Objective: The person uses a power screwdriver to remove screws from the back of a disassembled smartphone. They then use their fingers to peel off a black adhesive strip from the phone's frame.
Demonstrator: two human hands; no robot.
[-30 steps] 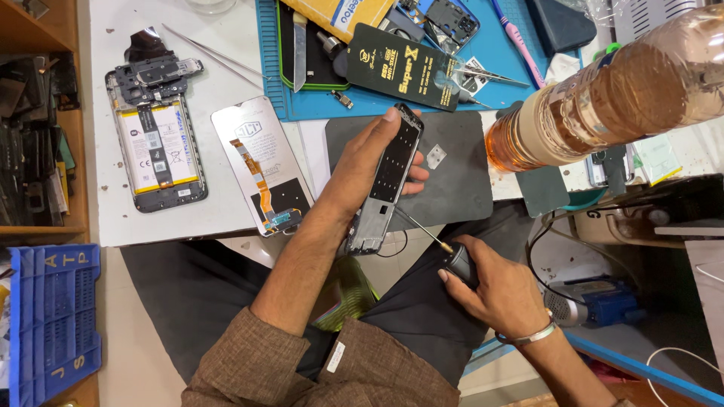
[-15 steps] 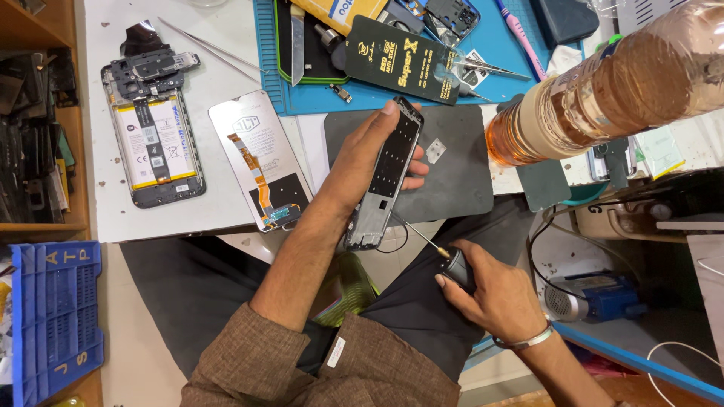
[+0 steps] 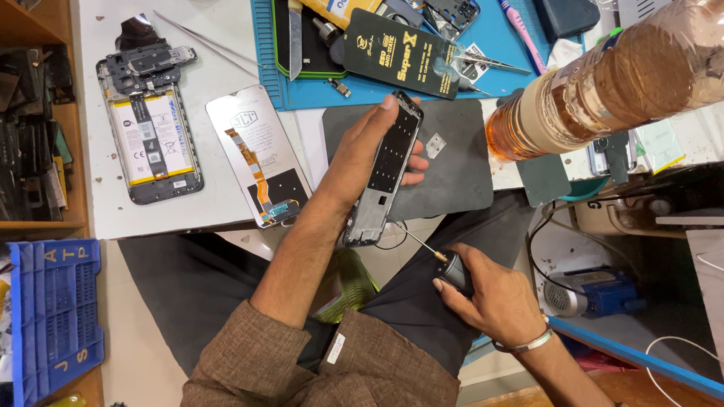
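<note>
**Phone frame and screwdriver over the bench**

White workbench (image 3: pixel 226 136) spreads at twelve o'clock, with a grey mat (image 3: pixel 452 173) on it. Left hand (image 3: pixel 362 162) grips a phone frame (image 3: pixel 385 177) above the mat. At five o'clock, right hand (image 3: pixel 490 298) clasps a screwdriver (image 3: pixel 445 264), tip just beside the frame.

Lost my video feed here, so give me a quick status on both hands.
Left hand grips the phone frame edge-up over the grey mat. Right hand holds a screwdriver, tip near the frame's lower end. Nothing between them.
</note>
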